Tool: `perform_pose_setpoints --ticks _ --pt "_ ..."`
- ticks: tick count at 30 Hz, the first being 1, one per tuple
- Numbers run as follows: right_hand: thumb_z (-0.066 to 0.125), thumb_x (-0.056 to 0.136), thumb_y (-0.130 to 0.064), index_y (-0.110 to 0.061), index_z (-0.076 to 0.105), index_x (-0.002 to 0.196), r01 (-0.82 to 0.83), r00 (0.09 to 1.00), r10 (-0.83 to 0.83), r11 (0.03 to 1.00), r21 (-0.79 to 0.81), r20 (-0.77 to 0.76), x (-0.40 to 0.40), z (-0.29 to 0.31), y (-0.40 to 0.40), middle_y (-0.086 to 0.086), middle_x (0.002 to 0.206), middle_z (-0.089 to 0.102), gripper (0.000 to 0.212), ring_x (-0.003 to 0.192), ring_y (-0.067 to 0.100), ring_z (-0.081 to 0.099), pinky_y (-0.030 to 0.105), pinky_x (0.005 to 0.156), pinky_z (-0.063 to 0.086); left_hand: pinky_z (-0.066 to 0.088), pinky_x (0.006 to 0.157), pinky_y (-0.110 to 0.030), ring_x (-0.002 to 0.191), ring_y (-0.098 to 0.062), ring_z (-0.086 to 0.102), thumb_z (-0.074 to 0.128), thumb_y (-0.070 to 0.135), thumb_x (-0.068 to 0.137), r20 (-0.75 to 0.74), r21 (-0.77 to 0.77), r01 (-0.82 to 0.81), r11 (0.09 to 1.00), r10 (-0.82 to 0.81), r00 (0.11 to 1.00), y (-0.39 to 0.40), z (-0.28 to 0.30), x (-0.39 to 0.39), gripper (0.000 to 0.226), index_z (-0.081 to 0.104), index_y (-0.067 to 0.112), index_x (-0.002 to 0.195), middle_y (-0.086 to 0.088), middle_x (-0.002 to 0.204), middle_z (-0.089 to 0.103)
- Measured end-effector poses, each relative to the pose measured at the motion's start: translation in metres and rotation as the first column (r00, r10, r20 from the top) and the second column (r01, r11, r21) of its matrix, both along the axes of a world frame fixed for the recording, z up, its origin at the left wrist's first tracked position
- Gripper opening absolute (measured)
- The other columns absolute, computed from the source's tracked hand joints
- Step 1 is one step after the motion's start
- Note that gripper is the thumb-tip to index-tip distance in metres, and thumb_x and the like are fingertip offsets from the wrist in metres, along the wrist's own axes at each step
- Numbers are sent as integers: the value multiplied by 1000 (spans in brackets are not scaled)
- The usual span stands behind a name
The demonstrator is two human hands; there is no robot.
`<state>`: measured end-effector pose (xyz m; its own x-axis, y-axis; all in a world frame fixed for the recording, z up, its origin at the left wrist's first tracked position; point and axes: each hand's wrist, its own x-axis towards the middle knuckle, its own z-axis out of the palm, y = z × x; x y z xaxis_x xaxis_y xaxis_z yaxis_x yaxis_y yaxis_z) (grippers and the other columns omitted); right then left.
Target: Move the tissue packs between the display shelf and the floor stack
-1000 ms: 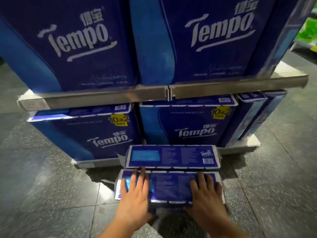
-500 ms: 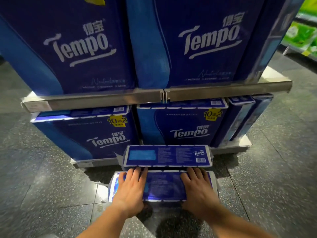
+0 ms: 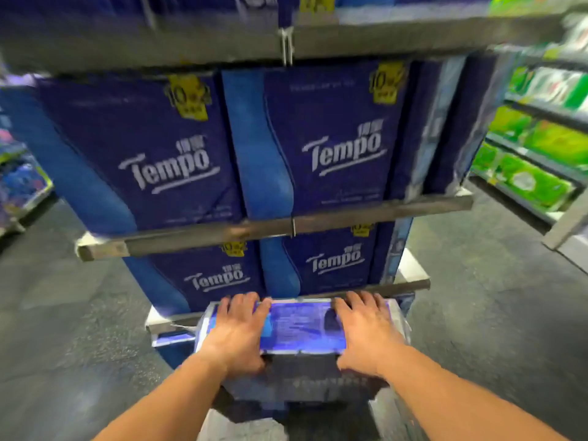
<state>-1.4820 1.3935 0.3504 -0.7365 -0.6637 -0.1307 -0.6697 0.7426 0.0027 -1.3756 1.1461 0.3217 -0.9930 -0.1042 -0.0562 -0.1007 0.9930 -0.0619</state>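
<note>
Left of the left hand [image 3: 237, 332], the dark speckled tile floor [image 3: 70, 329] lies open out to a blurred rack of blue goods [image 3: 22, 183] at the frame's edge. The left hand lies palm-down on the left end of the blue plastic-wrapped tissue pack [image 3: 300, 326], fingers spread over its far edge and thumb hooked at its near edge, gripping it. The pack sits level between both hands, its top face glossy blue with white print, its near side darker and blurred. Whether another pack rests directly beneath it cannot be told.

Just beyond the fingertips stands the grey metal display shelf [image 3: 273, 227]. Its tiers hold large navy Tempo tissue bales [image 3: 321, 141] standing upright, side by side, with yellow offer tags at their top corners. The lowest tier's front rail sits just beside the pack's far edge.

The right hand [image 3: 366, 332] clasps the pack's right end in the same manner. Right of it, the floor runs clear to a shelving unit of green packaged goods [image 3: 537, 179], well apart.
</note>
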Motion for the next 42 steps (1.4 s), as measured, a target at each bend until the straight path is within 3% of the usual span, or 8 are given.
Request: perform_pose_setpoints --ticks 7,11,16,24,27,30,35,42 --pt "74 62 -55 -28 28 143 -7 990 -8 994 -106 -144 5 222 25 -1 139 39 97 129 27 36 45 113 25 30 110 -47 124 -32 43 70 61 52 -211 -82 57 995 -74 975 24 241 1 111 38 20 151 -6 137 44" --pt "73 63 -55 -28 18 151 -17 983 -12 988 -155 -184 15 286 46 0 140 38 107 129 27 35 44 113 26 26 111 -44 127 -29 36 67 73 53 -243 -143 24 989 -59 968 48 312 15 122 25 23 155 -3 141 36" --pt "72 61 -57 -30 20 153 -56 950 -17 973 -223 -312 34 369 78 -1 140 37 109 126 26 34 41 110 29 27 106 -42 124 -26 35 71 76 52 -365 -215 -12 977 -69 928 81 395 37 124 25 24 155 -1 136 37" --pt "68 51 -63 -28 31 147 -234 715 -119 887 -397 -689 54 542 110 6 136 43 109 122 33 36 46 106 30 25 111 -51 126 -32 34 85 66 50 -740 -300 -106 948 -161 653 109 567 63 126 31 19 153 -9 137 38" --pt "79 64 -57 -27 31 149 -305 613 -158 857 -416 -774 43 585 102 9 142 39 102 127 35 34 47 107 25 23 111 -53 126 -33 32 85 61 53 -816 -318 -170 933 -177 551 109 608 59 120 31 18 151 -12 137 35" --pt "77 79 -48 -26 29 152 -344 562 -172 841 -417 -809 22 603 83 11 149 34 90 132 36 30 46 107 22 22 109 -52 122 -33 33 83 60 53 -860 -323 -212 922 -193 472 97 623 43 116 32 17 148 -13 132 36" --pt "76 75 -56 -27 27 153 -329 595 -133 860 -391 -793 -25 609 31 11 151 32 97 133 35 28 45 109 20 24 109 -51 127 -31 28 84 59 55 -830 -296 -246 923 -121 545 50 627 2 119 27 19 151 -10 137 31" --pt "84 57 -60 -38 27 151 -217 763 -71 908 -359 -643 -115 626 -69 2 140 38 113 127 29 31 45 107 31 27 106 -49 131 -29 28 82 74 50 -690 -278 -261 925 -4 724 -45 647 -90 124 29 26 152 -4 141 34"
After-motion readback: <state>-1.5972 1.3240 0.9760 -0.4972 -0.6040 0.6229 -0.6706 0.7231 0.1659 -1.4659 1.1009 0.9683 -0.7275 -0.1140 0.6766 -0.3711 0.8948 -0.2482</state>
